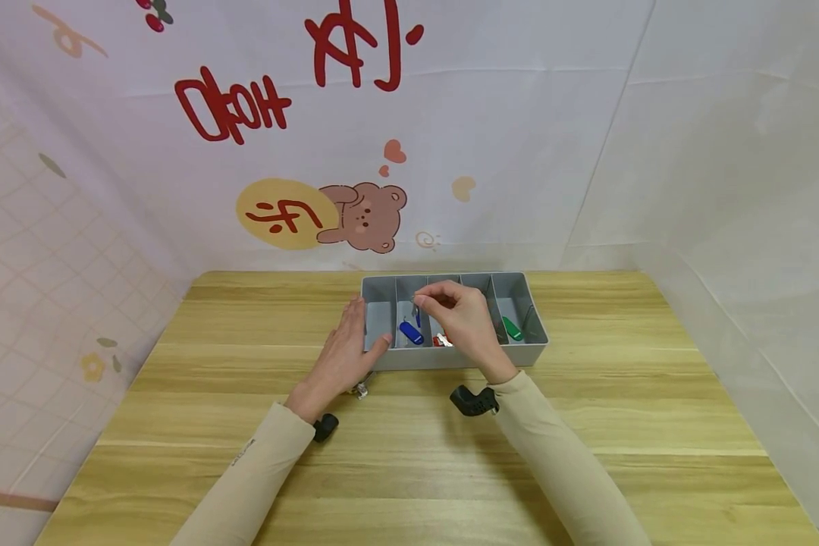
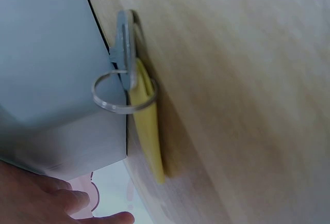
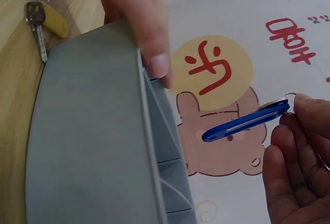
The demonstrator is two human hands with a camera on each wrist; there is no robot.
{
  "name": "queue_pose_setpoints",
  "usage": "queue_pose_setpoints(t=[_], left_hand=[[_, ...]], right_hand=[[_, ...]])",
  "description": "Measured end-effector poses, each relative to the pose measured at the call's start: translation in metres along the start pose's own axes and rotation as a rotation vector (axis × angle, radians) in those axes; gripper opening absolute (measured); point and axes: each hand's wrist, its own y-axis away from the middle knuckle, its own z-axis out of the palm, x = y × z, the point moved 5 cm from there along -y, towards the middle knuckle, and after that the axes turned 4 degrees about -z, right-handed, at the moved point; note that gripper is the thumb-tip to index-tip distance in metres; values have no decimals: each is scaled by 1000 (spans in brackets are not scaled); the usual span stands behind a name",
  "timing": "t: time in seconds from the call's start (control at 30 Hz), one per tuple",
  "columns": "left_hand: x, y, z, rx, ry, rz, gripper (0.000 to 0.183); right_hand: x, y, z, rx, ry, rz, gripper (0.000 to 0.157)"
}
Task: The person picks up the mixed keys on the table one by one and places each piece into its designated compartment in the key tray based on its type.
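Observation:
A grey divided box (image 1: 450,358) stands on the table, with my left hand (image 1: 344,345) resting along its left end, fingers straight and thumb over the front rim. Above the second compartment from the left, my right hand (image 1: 460,315) pinches the metal ring of a blue key tag (image 3: 247,122), which hangs from the fingertips. Another blue key tag (image 1: 412,332) lies in that compartment. A red key tag (image 1: 438,341) with a key lies in the third, partly behind my right hand. In the rightmost compartment is a green key tag (image 1: 512,328).
On the table before the box's left end lies a key (image 3: 36,22) with a yellow tag (image 2: 147,131), partly hidden by my left hand in the head view. The wooden table (image 1: 396,470) meets a printed cloth wall (image 1: 491,152) behind the box.

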Motion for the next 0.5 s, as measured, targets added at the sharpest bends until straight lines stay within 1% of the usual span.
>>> queue_pose_setpoints(t=[0.3,0.5], left_hand=[[1,0,0,2,-10,3,94],[1,-1,0,8,-11,11,94]], right_hand=[[16,-6,11,-26,107,26,8],[26,-8,15,-50,133,61,7]])
